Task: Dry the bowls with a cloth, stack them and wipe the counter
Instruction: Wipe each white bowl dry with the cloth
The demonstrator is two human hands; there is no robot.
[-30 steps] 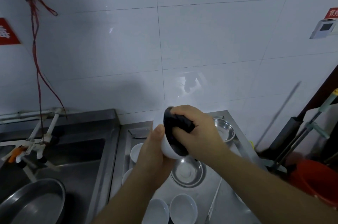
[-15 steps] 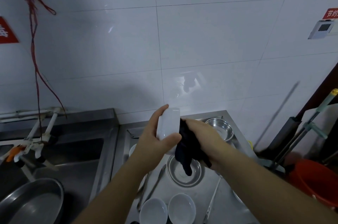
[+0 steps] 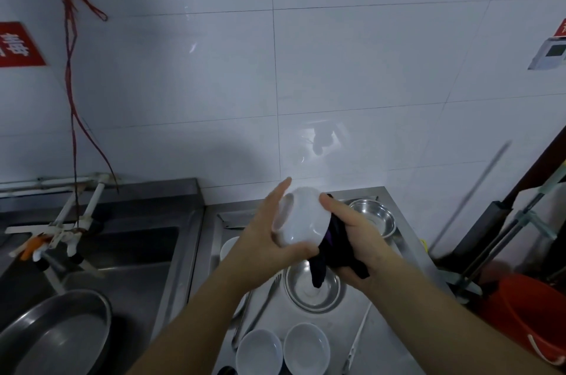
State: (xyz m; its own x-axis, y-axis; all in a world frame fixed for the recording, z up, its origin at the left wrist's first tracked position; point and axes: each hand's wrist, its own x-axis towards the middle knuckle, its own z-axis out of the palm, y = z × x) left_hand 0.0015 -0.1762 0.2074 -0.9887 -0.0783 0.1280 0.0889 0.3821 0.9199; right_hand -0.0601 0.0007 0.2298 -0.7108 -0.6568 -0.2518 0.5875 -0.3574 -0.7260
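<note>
My left hand (image 3: pixel 260 240) holds a small white bowl (image 3: pixel 301 221) tipped on its side above the steel counter (image 3: pixel 376 331), thumb under it and fingers over its foot. My right hand (image 3: pixel 358 240) grips a dark cloth (image 3: pixel 332 249) pressed against the bowl's right side, with an end hanging down. Two white bowls (image 3: pixel 258 351) (image 3: pixel 306 348) stand side by side near the counter's front. Another white bowl (image 3: pixel 228 247) shows partly behind my left wrist.
A steel bowl (image 3: pixel 312 286) sits below the cloth and another (image 3: pixel 375 217) at the back right. Cutlery (image 3: pixel 260 310) lies on the counter. A sink (image 3: pixel 122 252) with a steel basin (image 3: pixel 58 335) lies left. A red bucket (image 3: pixel 533 313) and mop handles stand right.
The bowl has turned in my left hand so its foot faces left and up. My right hand with the cloth has moved from inside the bowl to its outer right side.
</note>
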